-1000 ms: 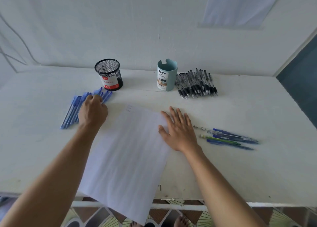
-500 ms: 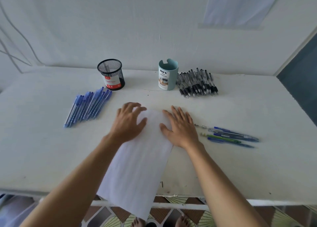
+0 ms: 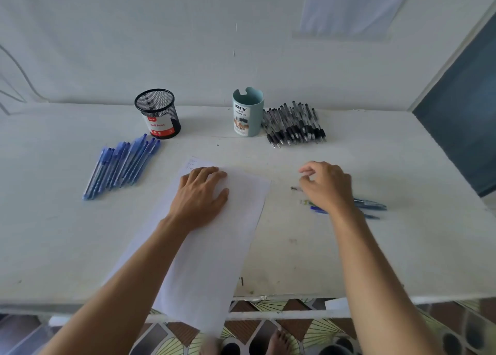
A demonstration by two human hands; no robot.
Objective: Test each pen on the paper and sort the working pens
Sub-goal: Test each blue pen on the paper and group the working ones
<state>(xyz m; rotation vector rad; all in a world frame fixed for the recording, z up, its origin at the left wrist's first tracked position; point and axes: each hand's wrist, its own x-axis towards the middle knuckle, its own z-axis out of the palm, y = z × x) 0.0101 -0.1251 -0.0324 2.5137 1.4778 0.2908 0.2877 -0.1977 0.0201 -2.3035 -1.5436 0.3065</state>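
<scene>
The left hand [image 3: 200, 196] lies flat, fingers straight, on the paper [image 3: 214, 260] mid-front on the table [image 3: 402, 247]. The right hand [image 3: 328, 186] arches over the loose pens [image 3: 370, 203] beside the paper, fingers curled; whether its grip has 1 is hidden.

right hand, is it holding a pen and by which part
Cannot be told: the right hand curls over the loose pens, hiding any grip. The left hand only presses flat on the paper.
</scene>
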